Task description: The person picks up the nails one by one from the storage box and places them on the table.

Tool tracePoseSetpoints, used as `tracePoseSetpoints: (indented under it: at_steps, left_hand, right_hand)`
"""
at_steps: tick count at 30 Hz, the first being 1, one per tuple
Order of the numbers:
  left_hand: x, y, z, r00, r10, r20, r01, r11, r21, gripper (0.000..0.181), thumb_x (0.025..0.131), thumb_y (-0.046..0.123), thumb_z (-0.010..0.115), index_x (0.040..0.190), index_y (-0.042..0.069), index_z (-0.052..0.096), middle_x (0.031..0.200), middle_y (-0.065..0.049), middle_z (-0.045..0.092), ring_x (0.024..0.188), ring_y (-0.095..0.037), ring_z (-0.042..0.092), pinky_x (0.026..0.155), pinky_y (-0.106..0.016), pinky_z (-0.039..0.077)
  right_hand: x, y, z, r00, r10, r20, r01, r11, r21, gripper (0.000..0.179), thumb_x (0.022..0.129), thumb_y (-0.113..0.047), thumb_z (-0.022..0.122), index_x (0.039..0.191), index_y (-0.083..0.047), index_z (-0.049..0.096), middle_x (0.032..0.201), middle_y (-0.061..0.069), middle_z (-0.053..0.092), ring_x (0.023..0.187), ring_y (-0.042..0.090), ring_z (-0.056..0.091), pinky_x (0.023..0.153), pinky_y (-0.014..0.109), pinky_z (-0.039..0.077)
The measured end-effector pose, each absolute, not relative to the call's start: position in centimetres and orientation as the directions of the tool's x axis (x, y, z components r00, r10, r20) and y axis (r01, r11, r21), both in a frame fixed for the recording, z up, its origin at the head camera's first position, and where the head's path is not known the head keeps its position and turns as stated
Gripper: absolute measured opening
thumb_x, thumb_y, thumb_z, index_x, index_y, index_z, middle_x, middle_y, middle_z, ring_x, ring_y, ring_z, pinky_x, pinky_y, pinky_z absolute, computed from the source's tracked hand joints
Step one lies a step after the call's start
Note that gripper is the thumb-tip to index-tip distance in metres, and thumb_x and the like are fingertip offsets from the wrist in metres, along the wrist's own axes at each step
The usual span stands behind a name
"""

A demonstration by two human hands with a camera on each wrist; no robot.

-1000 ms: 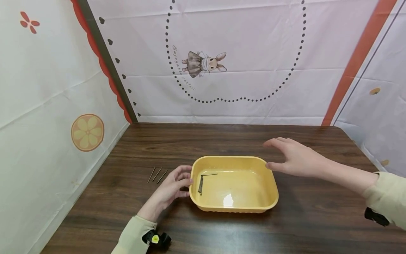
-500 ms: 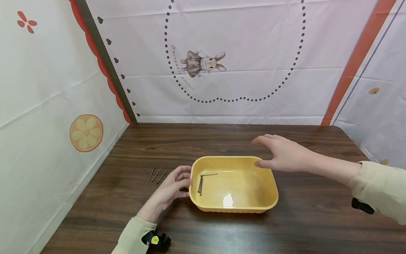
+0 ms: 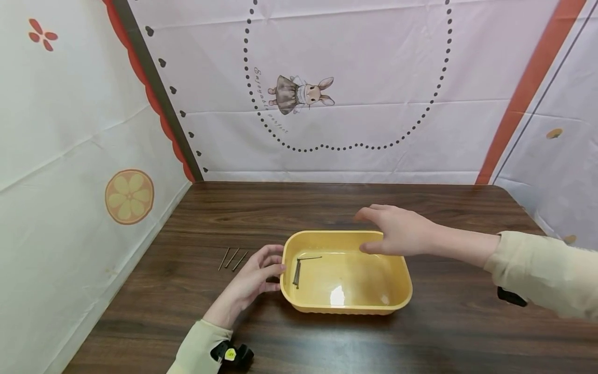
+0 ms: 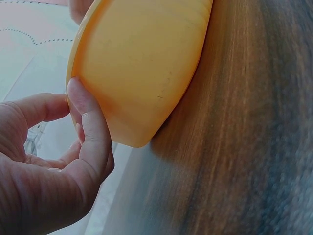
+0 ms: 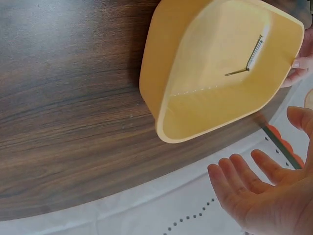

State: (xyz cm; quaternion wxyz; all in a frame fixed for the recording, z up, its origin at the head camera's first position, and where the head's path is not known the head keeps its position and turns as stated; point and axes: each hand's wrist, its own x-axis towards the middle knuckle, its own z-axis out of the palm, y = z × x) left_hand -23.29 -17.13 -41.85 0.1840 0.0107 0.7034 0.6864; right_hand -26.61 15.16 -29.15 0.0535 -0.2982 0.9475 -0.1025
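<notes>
A yellow plastic basin [image 3: 345, 309] sits on the table, with several thin metal nails [image 3: 296, 274] lying at the left of its floor. My left hand [image 3: 254, 272] holds the basin's left rim, its thumb and fingers curled at the edge; the left wrist view shows the fingertips [image 4: 80, 95] against the rim. Left of that hand, three more nails [image 3: 233, 258] lie side by side on the wood. My right hand [image 3: 402, 231] hovers over the basin's far right corner, thumb and fingers spread apart, holding nothing. In the right wrist view the palm [image 5: 274, 196] shows beside the basin.
The dark wooden table [image 3: 444, 322] extends around the basin. White printed cloth [image 3: 374, 93] hangs behind the table and on both sides. A black wrist device [image 3: 232, 354] is strapped on the left sleeve, another [image 3: 511, 297] on the right.
My right hand has moved left, from beyond the basin's right edge to above its far right part, fingers still spread. The left hand, basin and nails stay where they were.
</notes>
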Motion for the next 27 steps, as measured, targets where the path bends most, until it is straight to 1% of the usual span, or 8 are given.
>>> tracePoseSetpoints:
  at_steps: [3, 7, 13, 20, 27]
  left_hand:
    - [-23.3, -17.1, -41.8, -0.933, 0.264, -0.247, -0.241, 0.053, 0.969, 0.054, 0.093, 0.009, 0.062, 0.141, 0.007, 0.039, 0.114, -0.009, 0.055, 0.087, -0.014, 0.060, 0.066, -0.026, 0.056]
    - [-23.3, -17.1, -41.8, -0.933, 0.261, -0.249, -0.244, 0.050, 0.968, 0.053, 0.093, 0.009, 0.061, 0.141, 0.007, 0.039, 0.112, -0.008, 0.055, 0.086, -0.013, 0.060, 0.065, -0.025, 0.056]
    - [-23.3, -17.0, -41.7, -0.932, 0.262, -0.249, -0.245, 0.049, 0.968, 0.052, 0.094, 0.008, 0.060, 0.141, 0.007, 0.039, 0.113, -0.009, 0.056, 0.086, -0.014, 0.059, 0.065, -0.025, 0.056]
    - [-23.4, -17.0, -41.7, -0.933, 0.262, -0.246, -0.239, 0.060, 0.969, 0.052, 0.094, 0.009, 0.061, 0.141, 0.008, 0.040, 0.113, -0.010, 0.056, 0.087, -0.014, 0.060, 0.065, -0.025, 0.057]
    - [-23.3, -17.0, -41.7, -0.932, 0.261, -0.250, -0.244, 0.055, 0.968, 0.052, 0.094, 0.008, 0.060, 0.141, 0.007, 0.040, 0.113, -0.009, 0.056, 0.086, -0.014, 0.059, 0.064, -0.024, 0.056]
  right_hand:
    - [-26.7, 14.6, -29.1, -0.815, -0.579, -0.039, -0.559, 0.801, -0.215, 0.052, 0.084, -0.042, 0.070, 0.129, -0.019, 0.058, 0.127, 0.004, 0.063, 0.110, 0.026, 0.064, 0.082, 0.047, 0.055]
    - [-26.7, 13.8, -28.9, -0.803, -0.594, -0.050, -0.574, 0.792, -0.207, 0.050, 0.084, -0.041, 0.070, 0.127, -0.019, 0.059, 0.127, 0.004, 0.063, 0.107, 0.026, 0.065, 0.077, 0.045, 0.055]
    - [-27.1, 13.0, -29.3, -0.794, -0.604, -0.070, -0.583, 0.789, -0.191, 0.050, 0.083, -0.041, 0.071, 0.126, -0.020, 0.059, 0.125, 0.003, 0.063, 0.102, 0.022, 0.065, 0.073, 0.042, 0.055]
    - [-27.6, 12.2, -30.3, -0.777, -0.624, -0.080, -0.605, 0.776, -0.180, 0.051, 0.082, -0.041, 0.071, 0.127, -0.020, 0.059, 0.128, 0.004, 0.063, 0.110, 0.025, 0.065, 0.074, 0.041, 0.055]
    - [-27.7, 11.0, -31.0, -0.748, -0.658, -0.089, -0.636, 0.748, -0.188, 0.051, 0.082, -0.043, 0.071, 0.127, -0.021, 0.059, 0.127, 0.003, 0.063, 0.109, 0.023, 0.065, 0.072, 0.039, 0.055]
